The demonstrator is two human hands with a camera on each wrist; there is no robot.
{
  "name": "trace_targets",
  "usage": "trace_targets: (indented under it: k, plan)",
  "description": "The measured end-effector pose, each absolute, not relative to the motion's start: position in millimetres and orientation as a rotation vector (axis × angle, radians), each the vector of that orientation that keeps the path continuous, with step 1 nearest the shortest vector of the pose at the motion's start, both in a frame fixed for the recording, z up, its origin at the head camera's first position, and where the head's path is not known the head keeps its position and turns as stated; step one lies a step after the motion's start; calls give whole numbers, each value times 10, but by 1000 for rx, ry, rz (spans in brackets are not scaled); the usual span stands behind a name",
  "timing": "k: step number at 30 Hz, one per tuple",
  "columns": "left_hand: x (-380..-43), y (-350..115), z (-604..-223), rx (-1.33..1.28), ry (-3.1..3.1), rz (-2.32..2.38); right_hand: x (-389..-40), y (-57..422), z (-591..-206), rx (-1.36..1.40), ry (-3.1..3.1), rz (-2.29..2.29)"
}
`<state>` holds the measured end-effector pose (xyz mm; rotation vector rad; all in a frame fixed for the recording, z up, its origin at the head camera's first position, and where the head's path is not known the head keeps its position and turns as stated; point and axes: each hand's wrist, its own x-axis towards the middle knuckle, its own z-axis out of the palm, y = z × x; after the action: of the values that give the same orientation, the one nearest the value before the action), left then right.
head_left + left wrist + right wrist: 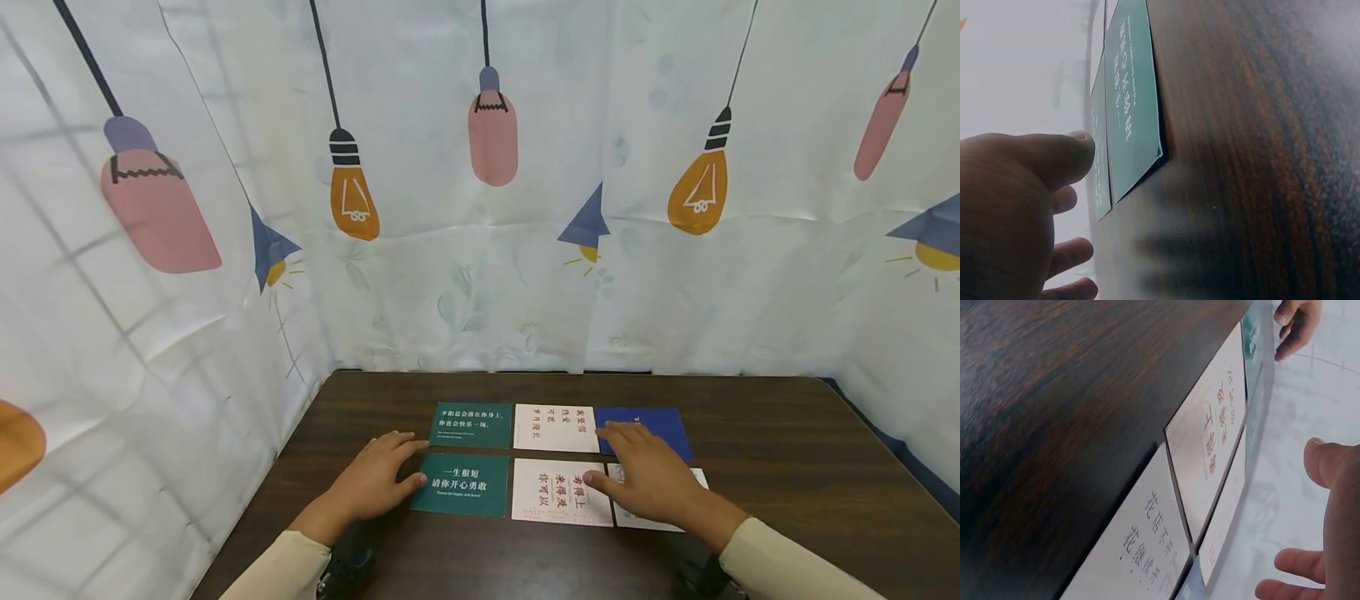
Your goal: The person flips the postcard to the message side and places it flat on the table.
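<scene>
Six flat cards, better told as several, lie in two rows on the table. At the left are an upper green card (480, 433) and a lower green card (480, 498), both with white writing. In the middle sit two pale cards with red writing, an upper one (555, 442) and a lower one (528, 496). To the right is a blue card (667, 422) above a white card (1147, 537) with black writing, partly covered by my right hand (651, 477). My left hand (378, 477) is beside the green cards, fingers spread, holding nothing. The right hand's fingers are also spread and hold nothing.
The dark wood-grain table (795, 450) extends around the cards. Behind it and along the sides hangs a white curtain (420, 292) printed with lamps and bulbs. A dark wrist device (347, 571) shows under the left sleeve (281, 567).
</scene>
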<state>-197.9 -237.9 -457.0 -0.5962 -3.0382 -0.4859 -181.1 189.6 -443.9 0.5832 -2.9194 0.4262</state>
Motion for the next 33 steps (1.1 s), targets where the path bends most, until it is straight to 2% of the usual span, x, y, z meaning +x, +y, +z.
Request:
trace_targets:
  k: [33]
  plan:
    - [-1984, -2414, -4618, -541, -3079, -506, -1876, 1578, -4579, 622, -2942, 456]
